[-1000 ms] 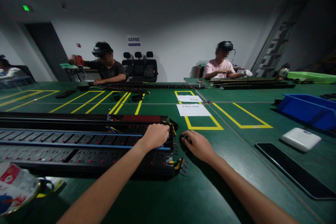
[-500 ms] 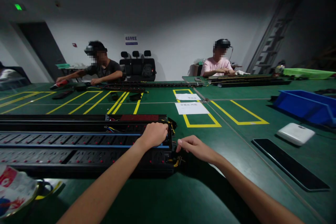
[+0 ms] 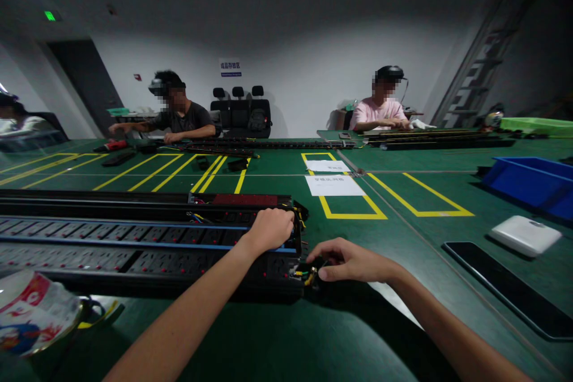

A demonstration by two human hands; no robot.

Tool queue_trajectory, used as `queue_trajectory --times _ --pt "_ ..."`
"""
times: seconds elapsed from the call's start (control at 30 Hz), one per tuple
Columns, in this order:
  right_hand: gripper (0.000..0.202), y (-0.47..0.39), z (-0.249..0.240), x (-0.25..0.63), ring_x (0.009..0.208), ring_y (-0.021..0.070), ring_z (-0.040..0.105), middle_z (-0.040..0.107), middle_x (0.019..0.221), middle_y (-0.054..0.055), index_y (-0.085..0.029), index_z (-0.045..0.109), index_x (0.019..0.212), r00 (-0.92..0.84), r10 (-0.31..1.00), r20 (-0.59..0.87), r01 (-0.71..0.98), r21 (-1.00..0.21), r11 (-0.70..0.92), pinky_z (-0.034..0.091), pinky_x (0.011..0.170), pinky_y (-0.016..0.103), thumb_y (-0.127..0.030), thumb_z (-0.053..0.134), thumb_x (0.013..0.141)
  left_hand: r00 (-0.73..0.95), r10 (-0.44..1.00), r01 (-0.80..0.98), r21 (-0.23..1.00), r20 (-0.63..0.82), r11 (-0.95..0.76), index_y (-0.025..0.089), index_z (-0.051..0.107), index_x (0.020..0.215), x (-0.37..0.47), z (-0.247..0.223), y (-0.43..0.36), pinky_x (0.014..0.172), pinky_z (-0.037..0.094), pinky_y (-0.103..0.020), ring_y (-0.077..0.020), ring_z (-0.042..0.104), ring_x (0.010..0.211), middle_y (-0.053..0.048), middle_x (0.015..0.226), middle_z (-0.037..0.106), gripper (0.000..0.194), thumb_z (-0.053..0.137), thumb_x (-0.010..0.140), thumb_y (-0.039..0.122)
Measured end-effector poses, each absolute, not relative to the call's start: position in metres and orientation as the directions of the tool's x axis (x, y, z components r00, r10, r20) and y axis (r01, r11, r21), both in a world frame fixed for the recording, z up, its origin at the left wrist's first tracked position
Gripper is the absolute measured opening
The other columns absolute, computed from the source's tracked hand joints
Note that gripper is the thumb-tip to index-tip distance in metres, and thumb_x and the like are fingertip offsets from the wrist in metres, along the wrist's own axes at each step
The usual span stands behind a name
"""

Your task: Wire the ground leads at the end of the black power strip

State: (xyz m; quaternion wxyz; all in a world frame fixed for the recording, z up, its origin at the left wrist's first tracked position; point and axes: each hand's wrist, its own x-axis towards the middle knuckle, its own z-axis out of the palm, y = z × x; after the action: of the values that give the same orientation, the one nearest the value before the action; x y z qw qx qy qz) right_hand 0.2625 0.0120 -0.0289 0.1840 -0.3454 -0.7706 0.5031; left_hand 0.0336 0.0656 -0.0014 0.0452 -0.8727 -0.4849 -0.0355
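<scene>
Long black socket strips (image 3: pixel 179 262) with blue edges and red dots lie side by side on the green table (image 3: pixel 250 328), reaching in from the left. My left hand (image 3: pixel 271 230) rests closed on the right end of the strips, its fingertips curled over the edge and partly hidden. Just right of that end is my right hand (image 3: pixel 347 259), thumb and fingers bent around a small bundle of yellow and green wires (image 3: pixel 310 276) at the nearest strip's end. Its thumb and forefinger are apart, at the wires; whether they grip them is hard to tell.
A printed cup (image 3: pixel 38 310) stands at the lower left. On the right are a black phone (image 3: pixel 505 286), a white box (image 3: pixel 526 235) and a blue bin (image 3: pixel 528 185). Paper sheets (image 3: pixel 335 185) lie ahead; people sit across the table.
My right hand has opened its fingers somewhat and moved slightly down, to the wires. My left hand stays on the strips' end. The view has shifted a little left.
</scene>
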Motion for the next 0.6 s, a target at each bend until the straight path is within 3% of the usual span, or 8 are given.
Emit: queue_trajectory --times 0.37,0.47,0.6 --pt "0.046 0.017 -0.036 0.262 0.066 0.0122 0.047 0.056 0.074 -0.002 -0.018 0.07 0.114 -0.7 0.713 -0.046 0.285 -0.933 0.22 0.033 0.057 0.024 -0.048 0.077 0.08 0.508 0.852 0.861 -0.037 0.122 -0.508 0.02 0.068 0.1 0.033 -0.001 0.062 0.085 0.054 -0.041 -0.0285 0.072 0.094 -0.011 0.102 0.075 0.03 0.039 0.097 0.023" --pt "0.046 0.025 -0.043 0.27 0.061 0.01 0.042 0.05 0.07 -0.003 -0.017 0.072 0.113 -0.658 0.753 -0.034 0.145 -0.986 0.082 0.031 0.054 0.023 -0.051 0.076 0.081 0.515 0.846 0.857 -0.05 0.14 -0.513 0.02 0.066 0.1 0.033 0.001 0.058 0.085 0.054 -0.04 -0.0273 0.071 0.095 -0.011 0.104 0.074 0.028 0.039 0.097 0.023" --pt "0.047 0.038 -0.057 0.282 0.054 0.0067 0.034 0.039 0.064 -0.007 -0.019 0.071 0.111 -0.514 0.857 -0.031 -0.188 -0.971 -0.148 0.028 0.049 0.02 -0.051 0.079 0.078 0.487 0.856 0.873 -0.064 0.175 -0.484 0.019 0.065 0.099 0.033 0.013 0.054 0.083 0.054 -0.038 -0.0261 0.071 0.096 -0.01 0.105 0.073 0.026 0.039 0.096 0.02"
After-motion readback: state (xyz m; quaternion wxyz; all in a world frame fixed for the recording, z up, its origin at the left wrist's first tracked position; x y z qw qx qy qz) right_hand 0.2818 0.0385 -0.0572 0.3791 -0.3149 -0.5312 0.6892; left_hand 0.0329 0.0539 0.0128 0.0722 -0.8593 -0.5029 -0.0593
